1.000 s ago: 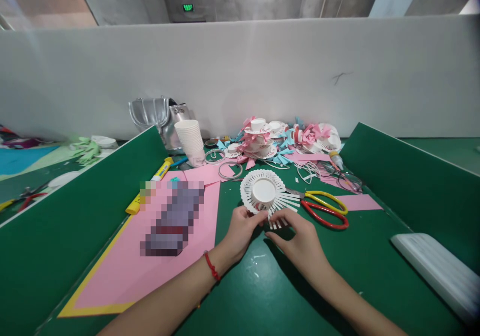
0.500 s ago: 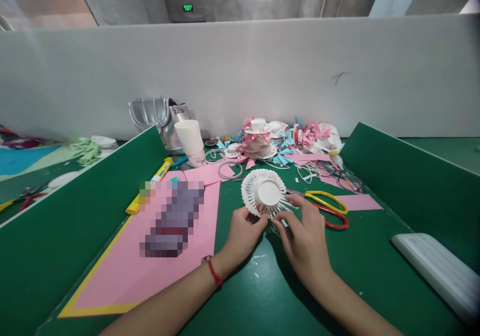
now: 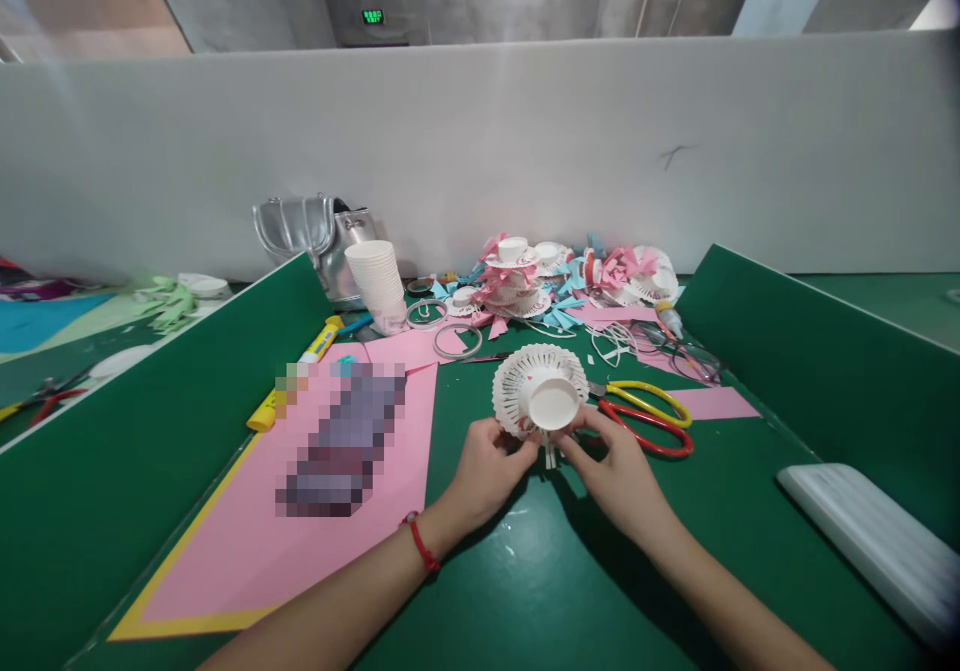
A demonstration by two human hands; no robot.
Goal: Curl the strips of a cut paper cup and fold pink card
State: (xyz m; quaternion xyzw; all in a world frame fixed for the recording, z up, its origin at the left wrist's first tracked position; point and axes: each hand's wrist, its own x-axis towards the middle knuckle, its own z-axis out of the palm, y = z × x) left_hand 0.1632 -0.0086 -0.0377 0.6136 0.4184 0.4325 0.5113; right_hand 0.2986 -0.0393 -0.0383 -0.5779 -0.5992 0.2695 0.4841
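A white paper cup (image 3: 553,404) with its side cut into fanned-out strips is held above the green table. My left hand (image 3: 495,459) pinches the lower left of its fringe between thumb and fingers. At the lower right, my right hand (image 3: 609,451) also grips the strips, fingers bent around the edge. The round cup base faces me, and a few strips hang down between the hands. Just behind my right hand lie scissors (image 3: 651,418) with one yellow and one red handle loop; part of their blades is hidden behind the cup.
Left of my hands are pink paper (image 3: 360,561) and a blurred-out object (image 3: 345,451). A yellow glue stick (image 3: 262,411) rests by the left divider. Stacked paper cups (image 3: 377,286), a silver bag (image 3: 296,226) and fringed cups (image 3: 517,276) stand behind. A white object (image 3: 862,531) lies right.
The cup has tilted, its base turning lower and toward me. My right hand's fingers have closed in on the strips, and several strips now hang between the hands.
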